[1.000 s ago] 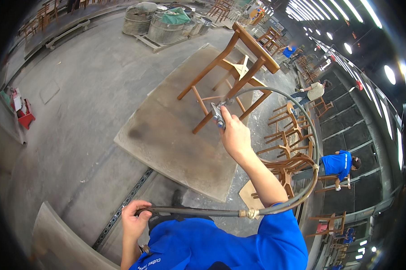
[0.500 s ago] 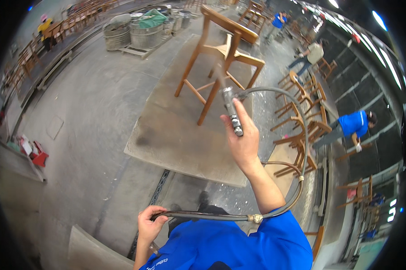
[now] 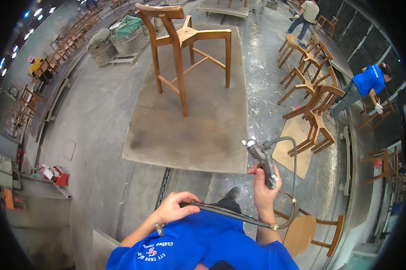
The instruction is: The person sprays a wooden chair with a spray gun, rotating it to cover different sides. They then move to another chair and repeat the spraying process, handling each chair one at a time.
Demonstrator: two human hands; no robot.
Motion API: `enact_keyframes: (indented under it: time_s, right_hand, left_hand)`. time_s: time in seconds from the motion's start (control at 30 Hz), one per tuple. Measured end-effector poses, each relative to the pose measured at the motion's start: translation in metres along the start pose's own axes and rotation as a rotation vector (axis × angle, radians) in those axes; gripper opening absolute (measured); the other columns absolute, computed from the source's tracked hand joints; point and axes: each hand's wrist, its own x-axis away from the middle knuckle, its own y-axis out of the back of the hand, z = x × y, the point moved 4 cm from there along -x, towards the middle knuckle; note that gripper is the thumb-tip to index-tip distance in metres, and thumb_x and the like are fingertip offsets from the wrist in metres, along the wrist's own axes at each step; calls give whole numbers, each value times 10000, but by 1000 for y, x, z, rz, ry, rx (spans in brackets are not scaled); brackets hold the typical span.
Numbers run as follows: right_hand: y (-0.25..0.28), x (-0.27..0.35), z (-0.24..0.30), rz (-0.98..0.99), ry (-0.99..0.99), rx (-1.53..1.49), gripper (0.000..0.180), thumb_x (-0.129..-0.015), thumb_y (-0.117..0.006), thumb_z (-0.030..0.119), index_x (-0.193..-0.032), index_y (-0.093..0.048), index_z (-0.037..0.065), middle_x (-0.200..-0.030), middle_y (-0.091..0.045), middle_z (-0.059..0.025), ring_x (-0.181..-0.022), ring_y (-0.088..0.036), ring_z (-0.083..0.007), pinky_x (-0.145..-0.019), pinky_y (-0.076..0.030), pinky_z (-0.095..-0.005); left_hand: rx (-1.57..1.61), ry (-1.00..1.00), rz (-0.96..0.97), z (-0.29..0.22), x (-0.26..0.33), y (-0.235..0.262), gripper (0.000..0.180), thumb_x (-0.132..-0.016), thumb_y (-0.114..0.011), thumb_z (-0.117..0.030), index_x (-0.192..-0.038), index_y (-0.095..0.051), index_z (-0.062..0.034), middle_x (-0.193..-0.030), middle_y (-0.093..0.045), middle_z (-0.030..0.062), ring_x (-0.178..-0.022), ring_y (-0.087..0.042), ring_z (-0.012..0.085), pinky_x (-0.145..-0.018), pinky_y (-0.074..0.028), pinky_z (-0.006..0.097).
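My right hand grips a grey spray gun, held upright near my body with its nozzle pointing up and left. A dark hose runs from the gun in a loop past my right side and across my chest. My left hand is closed around that hose in front of my blue shirt. A tall wooden bar chair stands on a brown board lying on the concrete floor, well ahead of both hands.
Several wooden chairs stand grouped at right; one chair seat is close by my right elbow. A person in blue bends over chairs at far right; another person walks at the top. Grey drums sit upper left.
My right hand pulled the spray gun back from the bar chair toward my body and lowered it. The view now shows the chair farther off and upright.
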Motion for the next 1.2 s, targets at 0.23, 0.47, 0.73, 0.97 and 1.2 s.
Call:
enact_keyframes:
  time_s: [0.23,0.47,0.73,0.97,1.2]
  right_hand:
    - [95,-113,0,45,132,70,441,-891,-758,86,-1273,-598,-63,-947,-701,-92,-815,-642,-118,-757,-519,-256]
    - [126,-197,-3,150,277,145,506,-846,-797,88,-1290,-597,-49,-969,-709,-146,-856,-680,-158,-763,-533,-284]
    - [97,-293,-16,263,420,303,605,-753,-854,80,-1284,-593,-45,-969,-693,-195,-796,-711,-290,-682,-557,-335]
    - [118,-369,-34,296,308,407,548,-791,-831,101,-1271,-603,-33,-1000,-700,-198,-851,-709,-320,-738,-552,-360]
    - [160,-421,-138,266,-199,574,338,-906,-731,145,-1188,-654,-24,-911,-727,-163,-816,-698,-208,-726,-531,-322]
  left_hand:
    - [14,-166,-17,-76,-119,-105,282,-841,-801,-174,-1048,-698,-11,-667,-602,4,-609,-512,67,-560,-402,249]
    - [-9,-98,-72,-97,-187,-139,375,-816,-842,-247,-1038,-694,17,-939,-736,97,-856,-703,147,-784,-564,294]
    - [135,-191,-133,-110,-284,-144,321,-799,-847,-168,-1026,-708,11,-872,-736,103,-803,-699,141,-730,-552,287]
    - [210,-220,-112,-131,-374,-137,324,-802,-848,-190,-1031,-709,-8,-838,-732,66,-783,-677,105,-708,-534,268]
    - [342,6,-71,-130,-440,-142,265,-858,-803,-178,-1052,-696,-34,-730,-663,-19,-685,-570,36,-610,-453,229]
